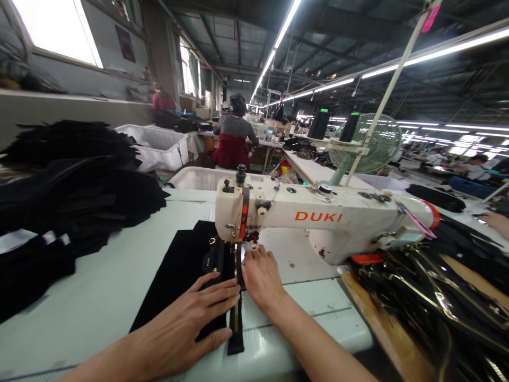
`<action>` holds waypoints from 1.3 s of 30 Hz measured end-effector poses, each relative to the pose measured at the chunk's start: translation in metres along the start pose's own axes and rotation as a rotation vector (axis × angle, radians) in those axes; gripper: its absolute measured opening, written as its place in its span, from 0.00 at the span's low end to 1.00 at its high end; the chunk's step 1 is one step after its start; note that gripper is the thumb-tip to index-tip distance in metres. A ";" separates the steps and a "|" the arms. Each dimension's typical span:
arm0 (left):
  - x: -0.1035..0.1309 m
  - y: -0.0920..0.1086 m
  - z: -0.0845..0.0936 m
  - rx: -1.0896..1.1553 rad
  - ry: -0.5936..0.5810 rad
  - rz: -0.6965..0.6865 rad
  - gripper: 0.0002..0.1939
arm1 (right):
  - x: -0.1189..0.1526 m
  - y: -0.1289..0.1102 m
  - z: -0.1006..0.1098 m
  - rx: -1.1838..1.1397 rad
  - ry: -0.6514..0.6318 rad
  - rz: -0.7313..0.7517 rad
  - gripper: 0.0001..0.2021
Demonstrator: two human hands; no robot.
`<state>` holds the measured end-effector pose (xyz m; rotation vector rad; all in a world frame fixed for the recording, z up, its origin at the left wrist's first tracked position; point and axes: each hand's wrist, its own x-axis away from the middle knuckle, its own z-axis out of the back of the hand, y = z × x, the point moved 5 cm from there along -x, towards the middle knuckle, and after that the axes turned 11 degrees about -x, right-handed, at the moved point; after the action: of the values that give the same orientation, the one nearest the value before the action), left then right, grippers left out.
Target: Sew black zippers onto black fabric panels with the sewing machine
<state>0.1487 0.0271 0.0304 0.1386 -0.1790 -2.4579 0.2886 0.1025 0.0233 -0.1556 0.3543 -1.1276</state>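
1. L hand (191, 318): palm down, fingers stretched out & slightly spread, not gripping; lies over blk fabric (167, 276), longest fingertips on zip strip (237, 339), thumb tip right by strip's L edge.
2. R hand (262, 273): fingers bent & bunched at strip's R edge, just ahead of L fingertips; can't tell if it's pinching anything.
3. Zip strip: blk w/ gold-coloured teeth, runs lengthwise b/w both hands, from under sewing machine (274, 207) down past L thumb; near end lies on worktable (103, 297).
4. Blk fabric: flat, under & beyond L hand; metal ring (212, 241) & dark tab (209, 261) just ahead of L fingers.
5. White scrap (244, 250) at R fingertips, close to needle area; needle itself too small to make out.
6. Machine: "DUKI" in orange, its head just beyond both hands, arm reaching off to R of R hand.
7. R of R forearm: heap of blk pcs w/ gold-coloured zips (421, 292), partly on wooden board (385, 329).
8. Well L of L hand: dark fabric pile (79, 185).
9. Far ahead of hands: white bin (159, 146), seated co-worker (234, 132), thread cones (319, 124), green fan (385, 143).
10. Far R of R hand, at edge: another person's hand (497, 222), partly cut off.
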 end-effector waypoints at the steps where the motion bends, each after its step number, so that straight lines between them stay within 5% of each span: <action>1: 0.000 0.000 -0.001 -0.005 0.001 -0.006 0.23 | -0.001 0.001 -0.001 -0.004 0.003 -0.009 0.09; 14: 0.000 -0.004 -0.010 -0.051 -0.015 0.002 0.23 | -0.055 0.032 -0.019 -0.122 0.073 -0.099 0.08; 20: 0.011 -0.003 -0.004 -0.068 0.104 0.119 0.30 | -0.010 0.026 0.003 -0.214 0.094 0.208 0.10; 24: 0.016 -0.003 -0.004 -0.054 0.112 0.057 0.31 | 0.019 0.012 -0.005 -0.275 0.037 0.419 0.16; 32: 0.003 -0.024 0.001 -0.110 0.228 -0.003 0.37 | 0.016 0.020 -0.030 -0.160 0.191 0.449 0.26; 39: -0.003 -0.046 0.002 -0.090 0.151 0.084 0.38 | 0.018 0.017 -0.013 -0.304 0.246 0.492 0.24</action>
<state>0.1226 0.0653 0.0253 0.2710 -0.0079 -2.3559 0.3054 0.0940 0.0022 -0.1845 0.7408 -0.6008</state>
